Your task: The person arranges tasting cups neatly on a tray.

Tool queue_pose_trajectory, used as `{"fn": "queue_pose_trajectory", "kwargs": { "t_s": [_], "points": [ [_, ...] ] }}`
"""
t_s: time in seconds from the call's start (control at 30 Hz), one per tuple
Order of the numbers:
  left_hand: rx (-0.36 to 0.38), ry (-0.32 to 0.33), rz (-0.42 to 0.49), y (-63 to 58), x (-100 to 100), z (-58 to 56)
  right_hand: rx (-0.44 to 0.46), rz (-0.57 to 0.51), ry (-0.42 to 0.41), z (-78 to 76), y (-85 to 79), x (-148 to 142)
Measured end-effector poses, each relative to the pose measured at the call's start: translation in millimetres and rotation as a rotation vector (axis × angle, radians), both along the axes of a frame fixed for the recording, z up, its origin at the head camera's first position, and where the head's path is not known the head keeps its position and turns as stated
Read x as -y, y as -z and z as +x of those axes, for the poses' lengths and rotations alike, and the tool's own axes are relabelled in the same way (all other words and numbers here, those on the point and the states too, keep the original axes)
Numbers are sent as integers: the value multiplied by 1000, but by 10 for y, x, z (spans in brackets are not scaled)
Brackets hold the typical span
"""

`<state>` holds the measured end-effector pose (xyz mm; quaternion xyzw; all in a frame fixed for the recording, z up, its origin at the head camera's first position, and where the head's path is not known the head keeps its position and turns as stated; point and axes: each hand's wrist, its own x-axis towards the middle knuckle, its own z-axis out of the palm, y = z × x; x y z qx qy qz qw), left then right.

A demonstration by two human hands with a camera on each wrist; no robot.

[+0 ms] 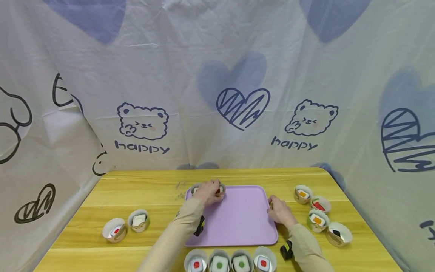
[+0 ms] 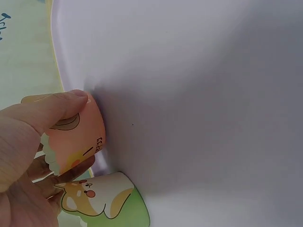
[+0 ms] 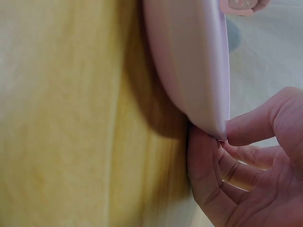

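L hand (image 1: 208,192) is grasping a pink paper cup (image 2: 83,139), thumb on one side, fingers on the other, at the far L part of the lilac tray (image 1: 242,223); can't tell if the cup's base is touching down. A green shiba-print paper cup (image 2: 118,203) is standing just beside it, at the tray's far L corner. R hand (image 1: 280,211) is pinching the tray's R rim btwn thumb & fingers. Tray's sitting on the wood-grain worktop (image 1: 153,185). 4 near paper cups (image 1: 196,253) are standing in a row by its near edge, holding white cubes (image 1: 219,263): outer 2 w/ red spots, inner 2 w/ green. 2 L paper cups (image 1: 139,228) are sitting well apart from tray; 4 R paper cups (image 1: 316,227) are clustering beyond R hand. White printed cloth (image 1: 193,147) w/ bears, hearts & "happy" is hanging behind.
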<state>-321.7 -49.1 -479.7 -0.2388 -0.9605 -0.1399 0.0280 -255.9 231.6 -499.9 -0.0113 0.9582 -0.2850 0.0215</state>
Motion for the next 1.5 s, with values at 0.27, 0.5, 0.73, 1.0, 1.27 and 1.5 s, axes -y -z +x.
{"fn": "queue_pose_trajectory", "kwargs": {
  "t_s": [0.27,0.5,0.73,1.0,1.27,1.5],
  "points": [
    [-5,-8,-36,-13,0,43,-1,8,-1,4,-4,3],
    [-45,-2,-57,20,-7,38,-8,15,2,9,-7,8],
    [-72,4,-55,-18,-11,77,1,11,2,1,3,5],
    [-105,1,-62,21,-21,64,7,10,6,-6,12,4],
    [-101,-49,-85,46,-40,83,17,13,8,-12,20,5],
    [-71,-50,-37,34,-11,109,2,18,11,-11,25,5]
  ]
}}
